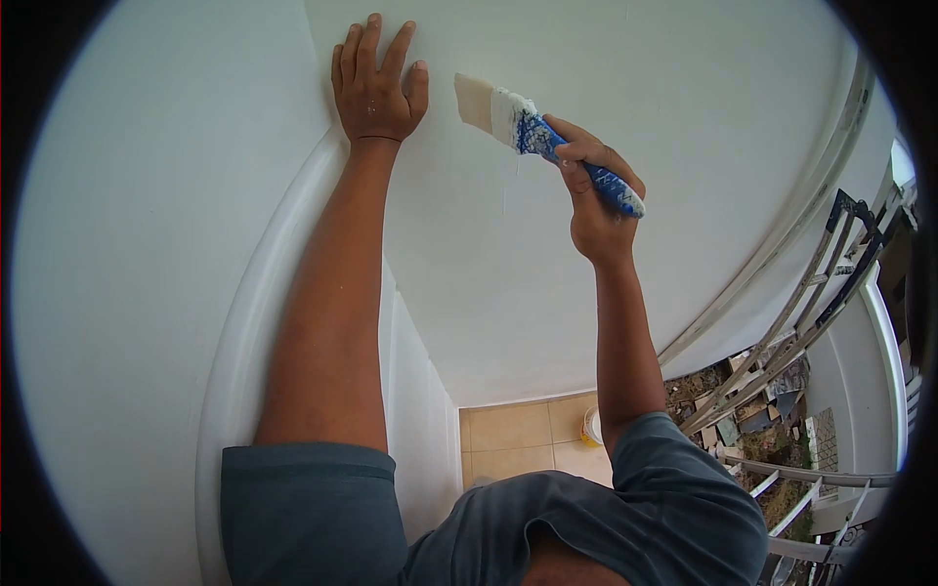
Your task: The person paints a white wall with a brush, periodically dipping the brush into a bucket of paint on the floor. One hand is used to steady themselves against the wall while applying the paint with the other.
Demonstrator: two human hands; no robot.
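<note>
My right hand [598, 181] is wrapped round the blue handle of a wide paintbrush [532, 132]. White paint coats the ferrule and is spattered along the handle. The pale bristles point up and left, close over the white wall [508, 293]. To the left of the brush, my left hand [376, 88] lies against the wall near the corner, fingers spread and holding nothing.
A white moulding [259, 283] curves along the left side. Far below are a tiled floor [508, 435] and a white bucket [592, 427]. At right stand a paint-spattered ladder [816, 283] and metal railings [801, 506], with rubble [757, 410] on the ground beyond.
</note>
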